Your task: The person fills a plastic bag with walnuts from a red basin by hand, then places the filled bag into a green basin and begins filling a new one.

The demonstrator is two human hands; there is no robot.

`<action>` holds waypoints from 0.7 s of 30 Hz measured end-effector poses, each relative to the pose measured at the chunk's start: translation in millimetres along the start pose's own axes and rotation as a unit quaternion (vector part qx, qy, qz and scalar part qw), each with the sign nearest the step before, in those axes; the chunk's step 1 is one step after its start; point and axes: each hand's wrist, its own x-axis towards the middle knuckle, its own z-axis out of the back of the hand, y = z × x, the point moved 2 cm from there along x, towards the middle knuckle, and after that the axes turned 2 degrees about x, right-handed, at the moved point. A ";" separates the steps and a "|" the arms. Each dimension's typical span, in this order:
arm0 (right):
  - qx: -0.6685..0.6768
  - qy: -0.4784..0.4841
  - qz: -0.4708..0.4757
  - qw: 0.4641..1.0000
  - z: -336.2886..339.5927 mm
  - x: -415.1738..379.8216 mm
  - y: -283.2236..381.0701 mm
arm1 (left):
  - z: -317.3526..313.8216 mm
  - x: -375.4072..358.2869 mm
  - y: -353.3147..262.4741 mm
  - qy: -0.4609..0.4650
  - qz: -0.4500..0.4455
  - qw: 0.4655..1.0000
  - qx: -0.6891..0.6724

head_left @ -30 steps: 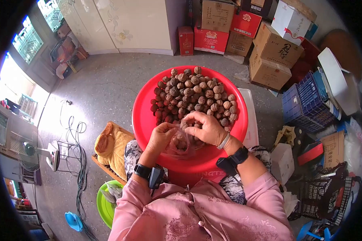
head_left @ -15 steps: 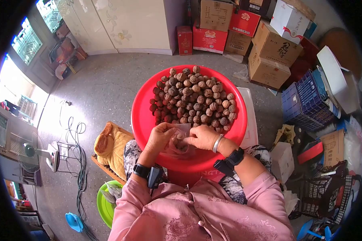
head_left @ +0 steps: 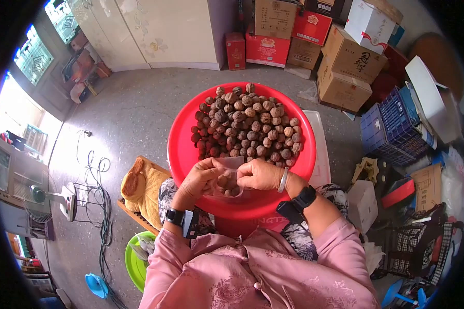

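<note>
A small clear plastic bag [head_left: 233, 164] with several walnuts [head_left: 227, 184] inside is held over the near part of a red basin [head_left: 179, 154]. My left hand [head_left: 201, 177] is closed on the bag's left edge. On the opposite side, my right hand [head_left: 263, 175] pinches the bag's right edge, its fingertips pressed together. Behind both hands, a large heap of brown walnuts [head_left: 252, 123] fills the far side of the basin. The bag's bottom hangs just above the basin's near rim.
At my left stand a wooden tray with a yellow cloth [head_left: 148, 183], a green basin [head_left: 133, 265] and loose cables [head_left: 105, 221]. Cardboard boxes [head_left: 343, 90] and a blue crate [head_left: 397, 126] stand to the right. A white board [head_left: 319, 144] lies under the basin's right side.
The bag has been drawn straighter between my hands, and its walnuts show more plainly. My right hand has shifted slightly right and its fingers have closed on the bag's edge.
</note>
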 end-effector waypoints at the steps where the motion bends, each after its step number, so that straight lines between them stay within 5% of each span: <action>1: 0.000 -0.001 0.000 1.000 -0.9 0.6 -0.3 | 3.3 3.7 4.1 0.002 0.006 1.000 0.014; 7: -0.064 -0.061 0.028 0.996 -3.8 8.5 -23.9 | 0.2 13.6 8.1 -0.022 0.011 0.996 0.080; 11: -0.095 -0.198 -0.012 0.975 25.9 9.4 -32.4 | 1.2 15.3 8.8 -0.034 -0.008 0.996 0.087; 15: -0.274 -0.429 -0.078 0.857 53.6 8.8 -45.5 | 1.5 15.7 11.0 -0.040 -0.021 0.997 0.070; 21: -0.319 -0.431 -0.193 0.822 69.8 12.1 -52.8 | 3.2 17.7 10.9 -0.037 -0.033 0.996 0.071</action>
